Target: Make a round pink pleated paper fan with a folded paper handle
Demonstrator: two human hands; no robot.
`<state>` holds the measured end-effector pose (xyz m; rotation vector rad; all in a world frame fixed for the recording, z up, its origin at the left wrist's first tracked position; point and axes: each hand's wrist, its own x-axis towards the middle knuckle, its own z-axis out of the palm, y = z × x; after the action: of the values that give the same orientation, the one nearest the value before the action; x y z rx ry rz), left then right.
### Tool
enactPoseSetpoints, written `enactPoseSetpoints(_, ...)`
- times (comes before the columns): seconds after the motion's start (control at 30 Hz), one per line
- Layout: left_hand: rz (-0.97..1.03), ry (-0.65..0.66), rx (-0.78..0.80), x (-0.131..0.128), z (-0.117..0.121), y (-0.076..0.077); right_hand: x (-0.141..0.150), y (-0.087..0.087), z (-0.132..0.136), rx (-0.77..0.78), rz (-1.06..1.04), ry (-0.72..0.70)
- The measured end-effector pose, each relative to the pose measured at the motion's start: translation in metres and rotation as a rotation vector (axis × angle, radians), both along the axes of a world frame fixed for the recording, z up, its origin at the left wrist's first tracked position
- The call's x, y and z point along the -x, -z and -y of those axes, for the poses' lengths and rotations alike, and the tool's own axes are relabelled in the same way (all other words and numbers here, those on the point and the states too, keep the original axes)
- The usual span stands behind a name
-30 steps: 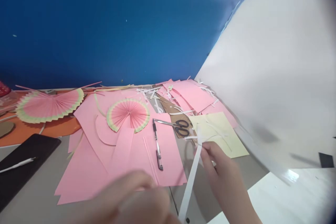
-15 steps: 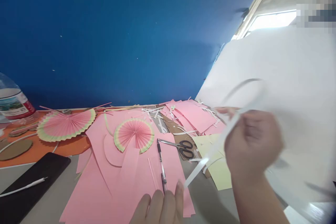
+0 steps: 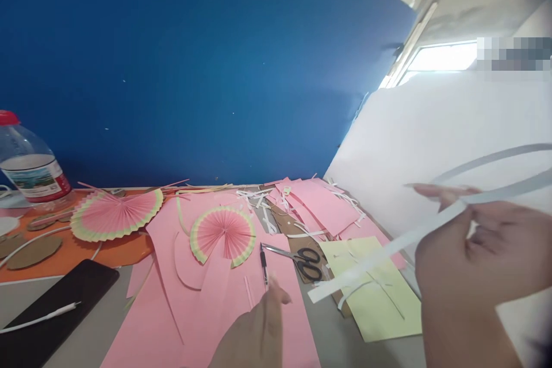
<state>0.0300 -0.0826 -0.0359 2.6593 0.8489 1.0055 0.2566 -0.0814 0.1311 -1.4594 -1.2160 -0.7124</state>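
My right hand (image 3: 478, 253) is raised at the right and pinches a long white paper strip (image 3: 388, 250) that slopes down to the left, its free end hanging over the table near the yellow sheet (image 3: 379, 299). A second thin strip (image 3: 495, 156) arcs above that hand. Low in the middle, my left hand (image 3: 254, 333) rests with fingers together on the pink paper sheets (image 3: 181, 305), its fingertips just below a pen (image 3: 264, 264). It holds nothing that I can see.
Black-handled scissors (image 3: 304, 259) lie right of the pen. Two pleated pink fans (image 3: 222, 233) (image 3: 114, 213) sit farther back, beside a plastic bottle (image 3: 28, 167). A black tablet (image 3: 47, 310) with a white stick lies at the left. A large white sheet (image 3: 431, 144) leans at the right against the blue wall.
My right hand rose and moved right, pulling the white strip up with it. My left hand slid forward toward the pen. The view tilted up, showing the bottle.
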Motion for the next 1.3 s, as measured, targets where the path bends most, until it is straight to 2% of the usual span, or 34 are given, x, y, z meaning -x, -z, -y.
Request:
enactPoseSetpoints(0.07, 0.007, -0.036, 0.078, 0.001, -0.009, -0.005, 0.005, 0.004, -0.002, -0.046, 0.08, 0.05)
enactPoseSetpoints(0.13, 0.014, -0.081, 0.132, 0.005, -0.018, -0.017, 0.008, 0.01, -0.003, -0.011, 0.184, -0.038)
enactPoseSetpoints(0.2, 0.051, -0.147, 0.139, 0.012, -0.027, -0.035, 0.013, 0.015, -0.005, 0.051, 0.294, -0.25)
enactPoseSetpoints(0.3, 0.128, -0.183, 0.164, 0.022, -0.035, -0.062, 0.028, 0.02, -0.011, 0.128, 0.328, -0.601)
enactPoseSetpoints(0.4, 0.196, -0.135, 0.076, 0.027, -0.038, -0.08, 0.052, 0.023, -0.017, 0.201, 0.318, -0.803)
enactPoseSetpoints(0.53, 0.208, -0.053, 0.017, 0.03, -0.039, -0.089, 0.084, 0.033, -0.02, 0.25, 0.191, -0.968)
enactPoseSetpoints(0.7, 0.249, 0.075, -0.018, 0.037, -0.046, -0.092, 0.108, 0.054, -0.02, 0.31, -0.039, -1.054)
enactPoseSetpoints(0.8, 0.263, 0.101, 0.017, 0.041, -0.05, -0.09, 0.112, 0.062, -0.02, 0.34, -0.094, -1.06)
enactPoseSetpoints(0.87, 0.268, 0.098, 0.06, 0.043, -0.051, -0.089, 0.11, 0.061, -0.019, 0.399, -0.096, -1.053)
enactPoseSetpoints(0.93, 0.286, 0.099, 0.068, 0.045, -0.051, -0.088, 0.102, 0.056, -0.016, 0.521, -0.084, -1.035)
enactPoseSetpoints(1.0, 0.304, 0.1, 0.033, 0.048, -0.053, -0.089, 0.086, 0.049, -0.011, 0.723, -0.088, -0.974)
enactPoseSetpoints(1.1, 0.304, 0.094, -0.04, 0.052, -0.058, -0.09, 0.049, 0.045, -0.006, 1.048, -0.06, -0.677)
enactPoseSetpoints(1.17, 0.297, 0.087, -0.087, 0.054, -0.063, -0.092, 0.023, 0.051, -0.008, 1.198, 0.095, -0.438)
enactPoseSetpoints(1.3, 0.282, 0.045, -0.148, 0.056, -0.07, -0.094, -0.008, 0.082, -0.017, 1.26, 0.161, -0.278)
